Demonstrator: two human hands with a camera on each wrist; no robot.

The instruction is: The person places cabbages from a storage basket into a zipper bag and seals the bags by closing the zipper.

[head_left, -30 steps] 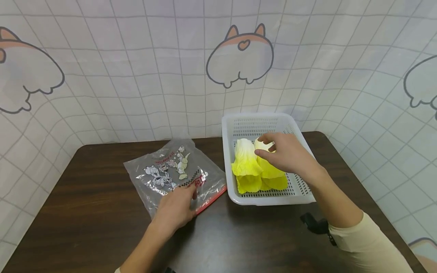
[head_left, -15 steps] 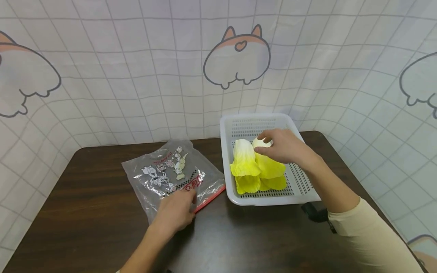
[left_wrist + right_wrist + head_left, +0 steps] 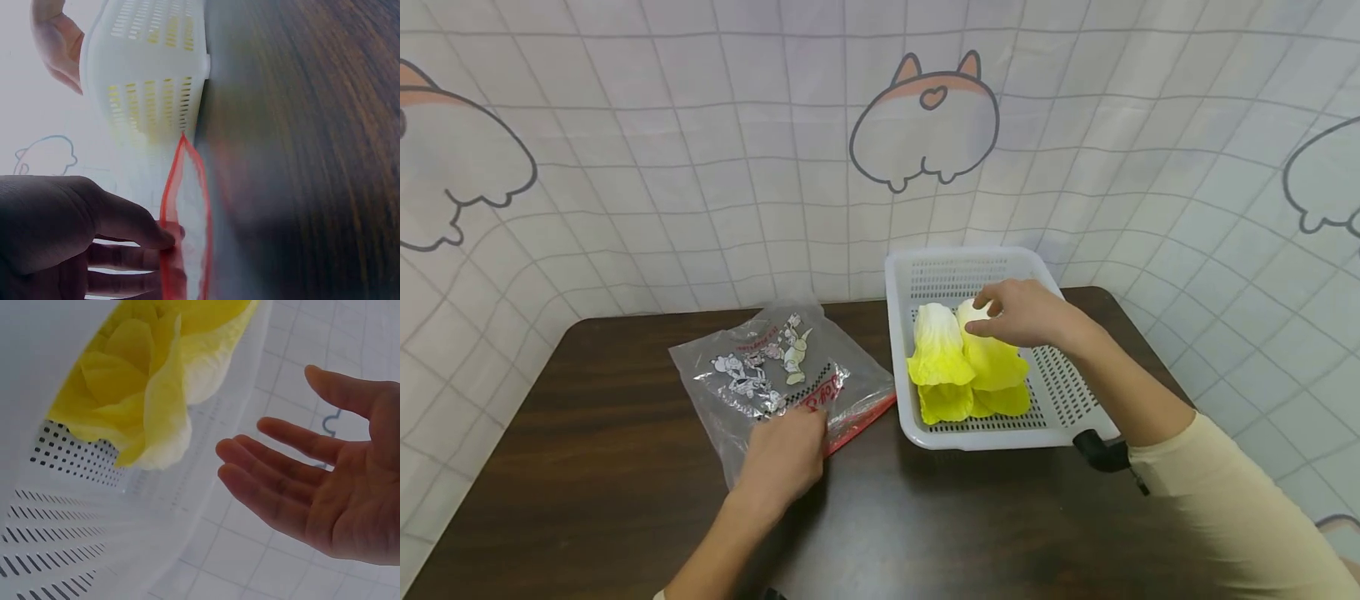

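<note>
A clear plastic bag with printed cartoon figures lies on the table at left. My left hand pinches the upper layer of its red-edged mouth; in the left wrist view the thumb and fingers hold that red edge apart from the lower one, so the mouth gapes. To the right stands a white slotted plastic basket holding two yellow-and-white napa cabbages side by side. Above the right-hand cabbage hovers my right hand, fingers loosely bent, holding nothing and covering part of that cabbage.
Dark wooden table runs beneath everything. A white gridded curtain with cartoon animal prints rises right behind the table and along its sides. The basket stands near the back edge, just beyond the bag's right corner.
The left fingers have lifted the bag's red edge, and its mouth has parted slightly. The right hand has risen a little over the basket. The cabbages stay put.
</note>
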